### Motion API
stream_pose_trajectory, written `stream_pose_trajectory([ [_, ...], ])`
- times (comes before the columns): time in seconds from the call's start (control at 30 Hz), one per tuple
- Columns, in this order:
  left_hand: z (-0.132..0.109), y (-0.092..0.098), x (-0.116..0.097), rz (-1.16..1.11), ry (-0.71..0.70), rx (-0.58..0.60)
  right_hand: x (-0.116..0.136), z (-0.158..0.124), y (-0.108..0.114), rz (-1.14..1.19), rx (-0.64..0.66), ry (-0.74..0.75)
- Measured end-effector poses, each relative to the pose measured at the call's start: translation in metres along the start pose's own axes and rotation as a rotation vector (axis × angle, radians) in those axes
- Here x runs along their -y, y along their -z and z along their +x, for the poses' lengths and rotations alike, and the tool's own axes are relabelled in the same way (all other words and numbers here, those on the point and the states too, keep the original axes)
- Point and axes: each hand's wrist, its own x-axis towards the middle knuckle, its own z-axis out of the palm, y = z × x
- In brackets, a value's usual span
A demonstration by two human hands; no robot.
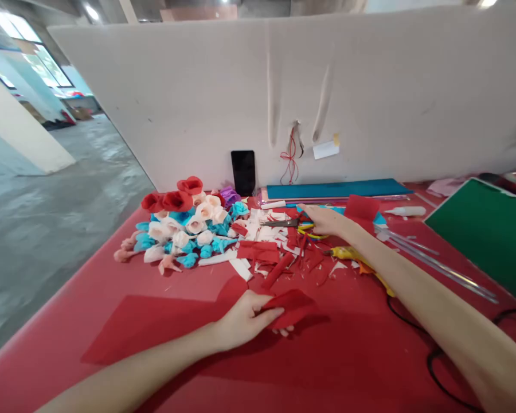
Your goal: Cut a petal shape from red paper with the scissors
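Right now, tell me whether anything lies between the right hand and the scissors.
Nothing visible does. The right hand is already at the yellow-handled scissors, fingers over the handles amid paper scraps. The left hand holds a red paper piece nearer the camera, apart.

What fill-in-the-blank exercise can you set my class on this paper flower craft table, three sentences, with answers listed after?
1. The left hand grips a folded piece of ____ paper.
2. The right hand reaches toward the scissors, whose handles are ____.
3. The pile of paper flowers lies on the person's ____ side of the red table.

Missing words: red; yellow; left
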Motion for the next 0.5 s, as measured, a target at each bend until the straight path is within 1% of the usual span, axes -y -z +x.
stream_pose_trajectory([
  [0.13,0.0,0.0,-0.001,-0.021,0.017,-0.01,0.008,-0.007,0.017,0.0,-0.137,-0.002],
  [0.27,0.001,0.001,-0.001,-0.07,0.01,-0.047,0.012,-0.017,0.035,0.11,-0.294,-0.064],
  [0.33,0.002,0.002,0.0,-0.116,0.004,-0.064,0.016,-0.022,0.04,0.222,-0.386,-0.125],
  [0.4,0.003,0.003,-0.001,-0.185,-0.006,-0.106,0.026,-0.028,0.041,0.381,-0.466,-0.183],
  [0.47,0.003,0.007,-0.004,-0.277,-0.022,-0.169,0.04,-0.035,0.041,0.583,-0.499,-0.212],
  [0.5,0.003,0.009,-0.006,-0.327,-0.031,-0.196,0.049,-0.039,0.04,0.693,-0.487,-0.212],
])
